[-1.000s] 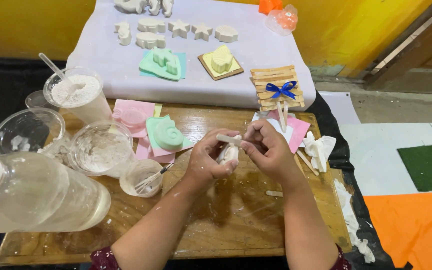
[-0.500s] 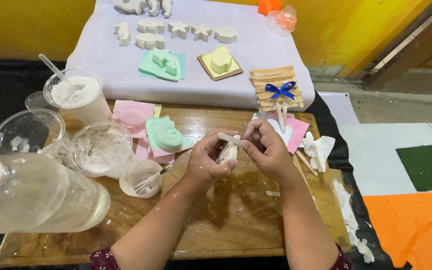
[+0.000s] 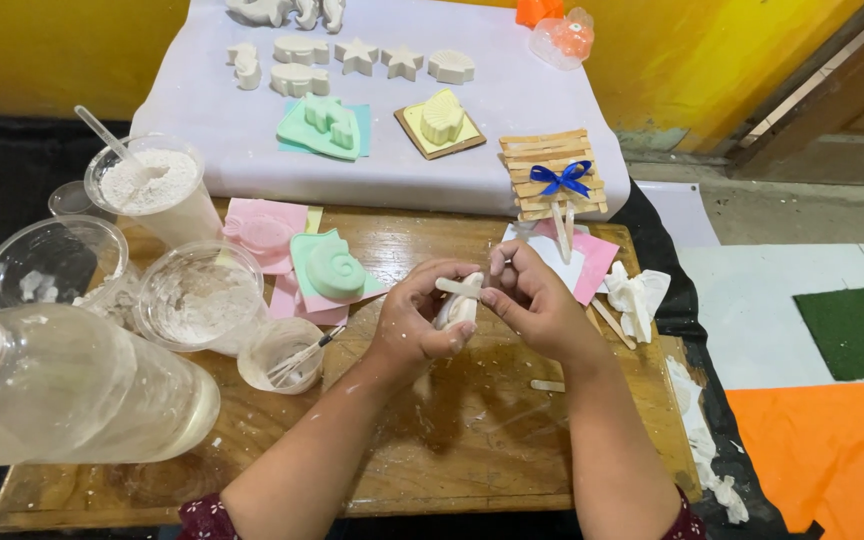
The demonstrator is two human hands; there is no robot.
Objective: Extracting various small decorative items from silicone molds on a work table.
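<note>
While your left hand (image 3: 414,322) cups a small white plaster cast (image 3: 458,310) above the wooden board (image 3: 472,440), your right hand (image 3: 535,300) pinches a flat wooden stick (image 3: 458,287) against its top.

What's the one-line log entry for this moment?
left hand: holds white cast | right hand: works wooden stick on cast | below: wooden board | nearby: green shell mould, small cup

Maroon sleeves, bare forearms w/ white dust.
</note>
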